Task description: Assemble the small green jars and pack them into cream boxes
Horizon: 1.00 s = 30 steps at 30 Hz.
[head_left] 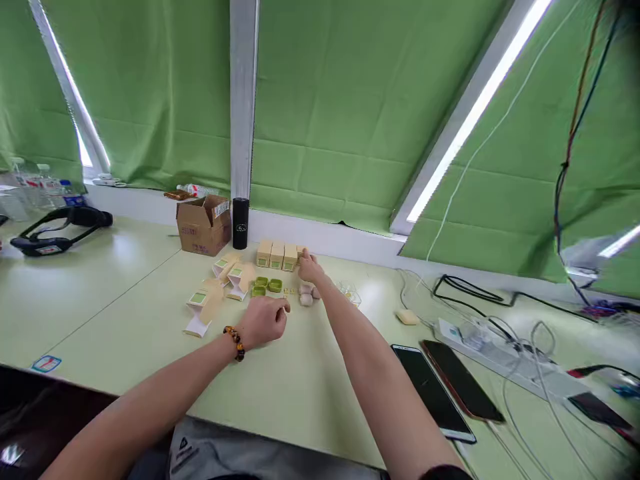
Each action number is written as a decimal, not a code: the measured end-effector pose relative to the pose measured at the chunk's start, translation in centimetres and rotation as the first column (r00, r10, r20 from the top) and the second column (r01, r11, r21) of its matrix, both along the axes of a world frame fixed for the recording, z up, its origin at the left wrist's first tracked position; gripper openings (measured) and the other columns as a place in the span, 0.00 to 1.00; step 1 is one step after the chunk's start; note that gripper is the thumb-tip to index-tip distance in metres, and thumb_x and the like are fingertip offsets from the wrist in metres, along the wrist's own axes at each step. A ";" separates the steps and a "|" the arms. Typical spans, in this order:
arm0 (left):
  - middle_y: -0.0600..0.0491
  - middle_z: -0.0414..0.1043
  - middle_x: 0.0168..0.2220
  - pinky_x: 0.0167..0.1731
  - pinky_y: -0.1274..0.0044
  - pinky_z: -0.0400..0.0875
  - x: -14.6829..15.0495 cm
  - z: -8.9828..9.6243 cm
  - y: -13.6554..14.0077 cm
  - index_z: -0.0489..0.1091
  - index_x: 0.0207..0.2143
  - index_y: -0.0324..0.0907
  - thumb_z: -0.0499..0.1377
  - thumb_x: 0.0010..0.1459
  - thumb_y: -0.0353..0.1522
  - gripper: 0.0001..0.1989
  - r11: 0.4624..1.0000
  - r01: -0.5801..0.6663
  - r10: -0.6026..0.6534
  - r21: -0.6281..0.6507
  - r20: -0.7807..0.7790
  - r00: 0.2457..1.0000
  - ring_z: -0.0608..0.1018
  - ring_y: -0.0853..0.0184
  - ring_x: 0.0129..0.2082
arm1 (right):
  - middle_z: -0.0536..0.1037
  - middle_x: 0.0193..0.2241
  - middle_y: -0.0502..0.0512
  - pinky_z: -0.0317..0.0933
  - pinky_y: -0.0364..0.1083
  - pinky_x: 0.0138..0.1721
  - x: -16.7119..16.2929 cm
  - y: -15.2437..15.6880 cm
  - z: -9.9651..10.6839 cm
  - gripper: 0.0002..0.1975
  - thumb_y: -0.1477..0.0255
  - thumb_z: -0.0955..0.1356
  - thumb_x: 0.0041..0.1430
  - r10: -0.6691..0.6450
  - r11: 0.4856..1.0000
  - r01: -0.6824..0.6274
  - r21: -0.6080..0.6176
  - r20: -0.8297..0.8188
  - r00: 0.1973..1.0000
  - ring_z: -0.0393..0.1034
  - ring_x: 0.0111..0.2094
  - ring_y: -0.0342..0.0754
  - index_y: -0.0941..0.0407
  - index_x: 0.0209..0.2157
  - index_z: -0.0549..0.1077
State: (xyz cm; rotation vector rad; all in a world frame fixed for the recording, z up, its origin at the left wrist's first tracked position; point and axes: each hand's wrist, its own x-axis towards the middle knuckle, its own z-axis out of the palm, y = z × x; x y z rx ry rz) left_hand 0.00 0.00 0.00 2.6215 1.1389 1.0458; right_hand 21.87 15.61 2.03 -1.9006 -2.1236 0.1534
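My right hand (310, 268) reaches to the end of a row of small tan boxes (277, 255), its fingers closed at the rightmost small box (299, 251), which they partly hide. My left hand (264, 321) is curled into a loose fist over the table, with nothing showing in it. Just beyond the left hand sit small green trays (275, 285) and tiny yellow pieces (289, 291). Pale round pieces (306, 299) lie below my right hand. To the left stand several opened small boxes (199, 297) with their flaps out.
A brown carton (203, 227) and a black tumbler (241, 223) stand at the back. Beyond my right forearm is a clear container (350, 292). Two phones, a tablet-like one (425, 383) nearest, lie right, beside a power strip (510, 360) and tangled cables. A black headset (60, 227) rests left.
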 end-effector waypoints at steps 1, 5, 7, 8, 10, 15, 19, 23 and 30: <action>0.54 0.76 0.22 0.26 0.75 0.58 0.0 0.0 0.1 0.78 0.34 0.42 0.55 0.54 0.25 0.12 1.000 0.003 -0.003 0.001 -0.003 1.000 0.75 0.67 0.23 | 0.45 0.73 0.62 0.61 0.59 0.59 0.0 0.0 0.0 0.16 0.80 0.64 0.61 -0.003 1.000 0.003 -0.003 -0.004 1.000 0.46 0.70 0.67 0.60 0.50 0.71; 0.54 0.75 0.21 0.26 0.75 0.58 0.0 0.1 0.2 0.78 0.34 0.42 0.55 0.54 0.24 0.13 1.000 0.001 -0.001 -0.007 -0.019 1.000 0.74 0.67 0.22 | 0.47 0.73 0.61 0.61 0.57 0.58 0.6 -0.8 0.4 0.24 0.83 0.64 0.57 -0.029 0.999 0.031 0.039 -0.038 0.999 0.55 0.67 0.62 0.57 0.55 0.69; 0.54 0.75 0.21 0.26 0.75 0.57 -0.1 0.2 0.3 0.78 0.34 0.42 0.55 0.54 0.24 0.13 1.000 -0.009 0.008 -0.016 -0.027 1.000 0.73 0.67 0.21 | 0.48 0.73 0.60 0.61 0.56 0.58 1.3 -1.6 1.0 0.28 0.86 0.62 0.55 -0.046 0.994 0.053 0.096 -0.065 0.997 0.56 0.67 0.59 0.55 0.57 0.67; 0.54 0.75 0.21 0.26 0.75 0.57 -0.1 0.2 0.4 0.78 0.34 0.42 0.55 0.54 0.24 0.13 1.000 -0.016 0.015 -0.019 -0.026 1.000 0.73 0.67 0.21 | 0.49 0.72 0.60 0.61 0.55 0.58 1.7 -2.2 1.4 0.29 0.86 0.62 0.54 -0.056 0.989 0.067 0.133 -0.082 0.995 0.54 0.68 0.59 0.55 0.57 0.66; 0.54 0.76 0.22 0.26 0.75 0.57 -0.3 0.3 0.6 0.78 0.34 0.42 0.55 0.54 0.24 0.12 0.999 -0.035 0.034 -0.024 -0.016 0.999 0.74 0.66 0.22 | 0.53 0.71 0.60 0.62 0.54 0.56 2.4 -3.8 2.1 0.30 0.87 0.60 0.53 -0.081 0.972 0.105 0.211 -0.119 0.990 0.51 0.69 0.57 0.54 0.57 0.66; 0.52 0.79 0.26 0.29 0.75 0.60 -1.1 1.1 1.8 0.78 0.36 0.42 0.54 0.57 0.25 0.12 0.985 -0.170 0.171 -0.034 0.045 0.984 0.77 0.64 0.26 | 0.71 0.56 0.62 0.64 0.50 0.44 1.6 -10.3 1.9 0.20 0.80 0.55 0.64 -0.147 0.917 0.219 0.333 -0.227 0.963 0.66 0.57 0.53 0.54 0.53 0.66; 0.51 0.80 0.31 0.29 0.75 0.60 -2.2 2.1 3.0 0.77 0.42 0.44 0.53 0.60 0.27 0.14 0.940 -0.333 0.338 -0.071 0.074 0.938 0.78 0.63 0.29 | 0.80 0.39 0.52 0.57 0.46 0.34 -1.6 -16.8 -0.8 0.10 0.71 0.60 0.67 -0.081 0.981 0.120 0.154 -0.241 0.967 0.74 0.39 0.50 0.50 0.48 0.67; 0.49 0.81 0.35 0.32 0.74 0.61 -3.2 2.6 3.9 0.76 0.43 0.44 0.54 0.61 0.30 0.12 0.894 -0.434 0.431 -0.111 -0.056 0.901 0.79 0.59 0.34 | 0.82 0.37 0.52 0.50 0.46 0.32 -4.5 -21.0 -3.2 0.08 0.70 0.63 0.66 0.025 0.998 -0.024 0.055 -0.015 1.000 0.75 0.36 0.51 0.50 0.46 0.68; 0.40 0.80 0.35 0.35 0.69 0.63 -4.2 1.7 5.0 0.78 0.40 0.40 0.58 0.60 0.34 0.11 0.894 -0.436 0.374 -0.104 -0.364 0.853 0.79 0.52 0.36 | 0.82 0.40 0.52 0.45 0.46 0.30 -5.0 -21.5 -3.4 0.07 0.70 0.62 0.67 0.105 0.992 -0.107 0.066 0.045 0.994 0.75 0.36 0.49 0.51 0.44 0.69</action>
